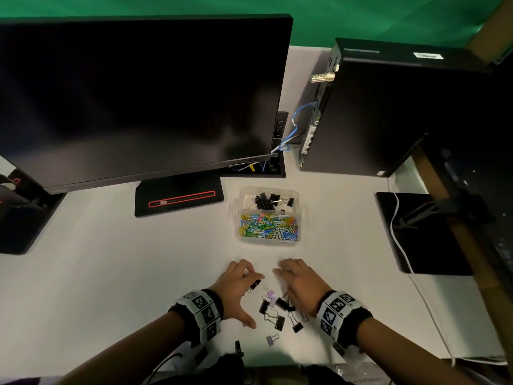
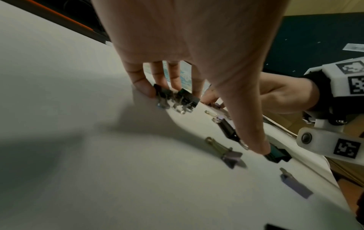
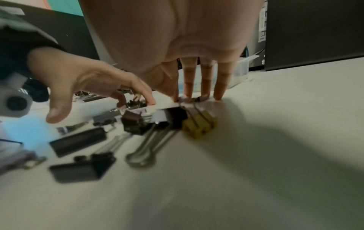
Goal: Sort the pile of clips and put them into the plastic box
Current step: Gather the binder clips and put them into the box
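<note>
A clear plastic box [image 1: 302,218] stands on the white table ahead of my hands. Its far compartment holds black binder clips [image 1: 268,202], its near one coloured paper clips [image 1: 268,227]. A loose pile of black and lilac binder clips [image 1: 277,309] lies between my hands. My left hand [image 1: 241,282] hangs over the pile's left side; its straight fingertips [image 2: 141,88] press on two small black clips [image 2: 175,98], the thumb spread wide. My right hand [image 1: 295,277] stands on straight fingertips [image 3: 218,95] at the pile's far right, touching small lilac clips [image 3: 184,98]. A yellow clip [image 3: 199,124] lies under its palm.
A dark monitor [image 1: 138,101] on its stand [image 1: 177,200] fills the back left. A black computer tower [image 1: 388,107] stands at the back right. A black pad [image 1: 422,234] with a white cable [image 1: 399,243] lies to the right. One lilac clip [image 1: 271,340] lies near the table's front edge.
</note>
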